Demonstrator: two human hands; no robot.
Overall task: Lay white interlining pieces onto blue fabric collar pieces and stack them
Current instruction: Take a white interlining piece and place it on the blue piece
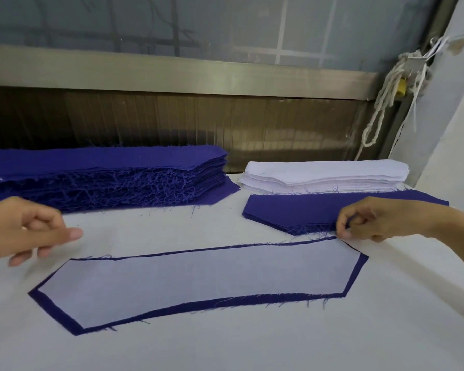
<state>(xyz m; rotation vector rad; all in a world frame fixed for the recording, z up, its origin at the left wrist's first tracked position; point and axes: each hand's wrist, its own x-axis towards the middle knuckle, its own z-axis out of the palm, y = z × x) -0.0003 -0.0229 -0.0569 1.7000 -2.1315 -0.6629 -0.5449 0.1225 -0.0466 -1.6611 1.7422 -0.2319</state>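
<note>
- The white interlining piece (198,279) is lying flat on a blue collar piece (73,321), near the middle of the white table cover (225,349); a narrow blue margin is showing all round it, wider along the near edge and at the left point.
- The right hand (373,220) is resting at the far right corner of this pair. Its fingers (343,232) are curling inward and pinching the frayed blue edge there, with a bit of blue showing between them.
- The left hand (30,231) is hovering just beyond the far left end of the pair, apart from the cloth. One finger is pointing rightward, the others are curling loosely, and it is grasping nothing.
- A tall stack of blue pieces (105,178) is sitting at the far left, its loose threads hanging along the near side.
- A stack of white interlining (324,174) is sitting at the far right, and a low stack of blue pieces (306,210) is lying just in front of it, touching its near edge.
- A white cord (381,111) is hanging in loops beside the window frame (172,68) behind the table.
</note>
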